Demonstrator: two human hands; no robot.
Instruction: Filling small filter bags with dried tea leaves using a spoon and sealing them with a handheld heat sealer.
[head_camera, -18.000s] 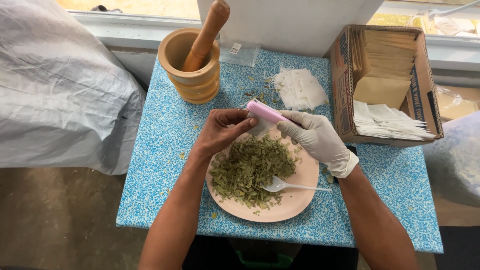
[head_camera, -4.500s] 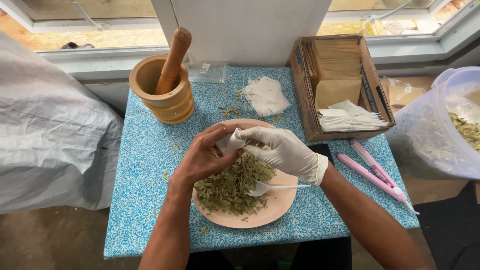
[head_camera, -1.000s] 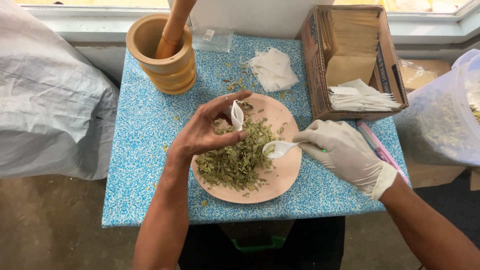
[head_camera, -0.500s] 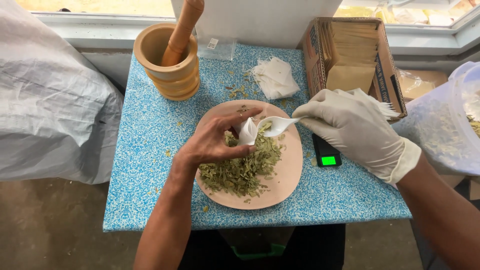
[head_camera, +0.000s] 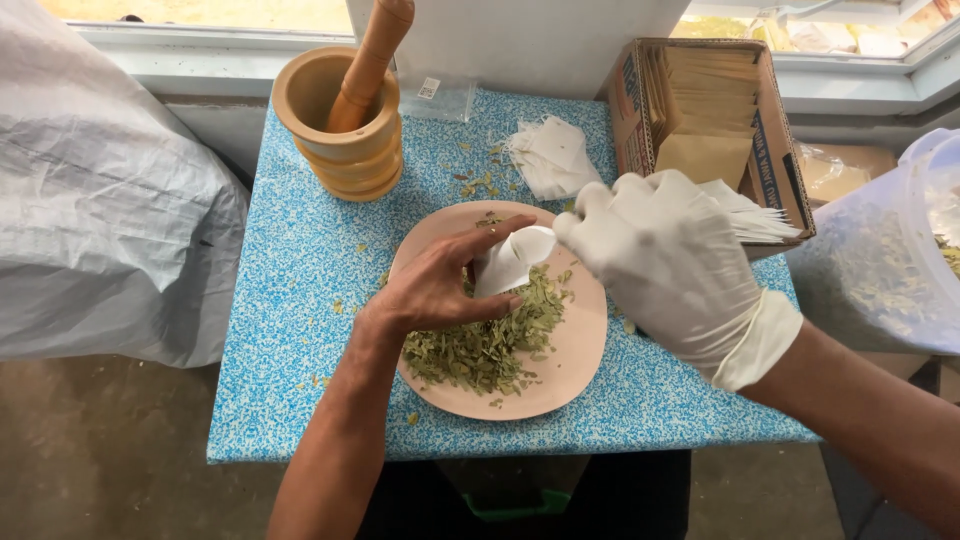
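Observation:
My bare left hand (head_camera: 440, 285) holds a small white paper sachet (head_camera: 502, 268) open over a pink round plate (head_camera: 575, 350) heaped with dried green leaves (head_camera: 490, 340). My right hand (head_camera: 665, 260), in a white glove, grips a white plastic spoon (head_camera: 535, 240) whose bowl is tipped into the sachet's mouth. Both hands meet above the far half of the plate. The spoon's handle is hidden inside the gloved fist.
A wooden mortar with pestle (head_camera: 345, 115) stands at the table's back left. Loose white sachets (head_camera: 550, 160) lie behind the plate. A cardboard box (head_camera: 700, 110) of brown envelopes and white sachets sits back right. A grey sack (head_camera: 110, 200) is left, a leaf-filled tub (head_camera: 900, 260) right.
My gloved right hand has lifted the spoon from the leaves and tipped it into the sachet, moving left and closer; it now covers the small black scale seen half a second ago.

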